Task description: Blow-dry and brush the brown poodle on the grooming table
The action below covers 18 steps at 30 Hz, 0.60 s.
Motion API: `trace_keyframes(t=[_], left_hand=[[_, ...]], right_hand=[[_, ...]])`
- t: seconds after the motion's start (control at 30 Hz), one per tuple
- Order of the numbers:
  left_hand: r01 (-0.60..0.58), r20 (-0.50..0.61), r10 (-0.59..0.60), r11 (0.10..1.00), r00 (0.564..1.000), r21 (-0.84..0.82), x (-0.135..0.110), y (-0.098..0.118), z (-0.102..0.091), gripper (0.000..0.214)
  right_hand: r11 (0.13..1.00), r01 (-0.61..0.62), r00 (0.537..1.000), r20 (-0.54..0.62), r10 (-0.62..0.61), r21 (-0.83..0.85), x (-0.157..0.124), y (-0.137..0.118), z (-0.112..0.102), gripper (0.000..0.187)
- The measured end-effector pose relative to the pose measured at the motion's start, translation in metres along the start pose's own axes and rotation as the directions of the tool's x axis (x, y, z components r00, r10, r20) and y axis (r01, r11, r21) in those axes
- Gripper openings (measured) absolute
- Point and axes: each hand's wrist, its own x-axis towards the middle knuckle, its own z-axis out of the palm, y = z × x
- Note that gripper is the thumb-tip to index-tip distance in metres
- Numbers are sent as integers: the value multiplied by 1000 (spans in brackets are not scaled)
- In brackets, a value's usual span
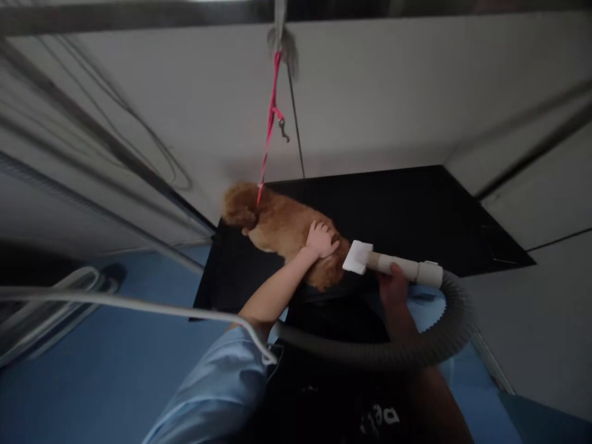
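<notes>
A curly brown dog (291, 225) stands on the black table (398, 203), its head toward the far left. Flat on its hindquarters rests my left hand (322, 239), fingers stretched over the fur. My right hand (393, 287) is wrapped around the pale tube of a dryer hose nozzle (398, 266). The nozzle's wide white head (357, 257) points left, right by the dog's rear. From the nozzle's back end a grey ribbed hose (456, 320) curves down and passes under my arms. A pink leash (272, 117) runs from the dog's neck to an overhead fixture.
A metal bar (139, 17) crosses overhead. A small metal clip (283, 129) dangles from the leash. White tubing (161, 303) stretches in from the left, above the blue floor (152, 364). Pale walls stand behind and to the right of the table.
</notes>
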Motion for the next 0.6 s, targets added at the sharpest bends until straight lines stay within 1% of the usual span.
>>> trace_keyframes(t=[0.03, 0.07, 0.1, 0.13, 0.17, 0.23, 0.3, 0.4, 0.5, 0.57, 0.6], left_hand=[[-84, 72, 78, 993, 994, 77, 2, -6, 11, 30], [-172, 134, 155, 978, 979, 122, 2, -11, 19, 29], [-254, 176, 229, 958, 957, 136, -1, -14, 23, 28], [-315, 194, 287, 940, 938, 130, -6, -17, 25, 28], [-356, 193, 332, 928, 923, 111, -12, -19, 27, 30], [-382, 127, 372, 922, 919, 59, -29, -24, 31, 33], [-337, 3, 337, 941, 941, 11, -47, -30, 39, 33], [-199, -134, 190, 979, 972, -53, -69, -39, 53, 34], [-68, -177, 44, 989, 983, -133, -76, -47, 56, 35], [16, -198, -52, 984, 979, -177, -75, -53, 52, 35], [69, -221, -109, 981, 969, -183, -73, -56, 48, 34]], right_hand=[[1000, 2, 1000, -15, -2, 13, -2, 1, 1, 38], [1000, 7, 1000, -24, -7, 21, -5, 2, 2, 41], [1000, 21, 999, -37, -20, 17, -7, 4, 2, 42], [1000, 30, 999, -39, -29, 9, -9, 7, 2, 42], [999, 35, 999, -26, -35, 0, -12, 9, 2, 41], [999, 38, 999, 22, -37, -28, -15, 14, 1, 36], [997, 39, 998, 57, -36, -62, -18, 18, 5, 33], [998, 3, 998, 59, 1, -70, -17, 18, 20, 38], [996, -53, 996, 61, 57, -75, -14, 15, 42, 46], [994, -69, 992, 103, 78, -86, -11, 15, 56, 48], [993, -71, 989, 125, 82, -91, -11, 15, 62, 49]])
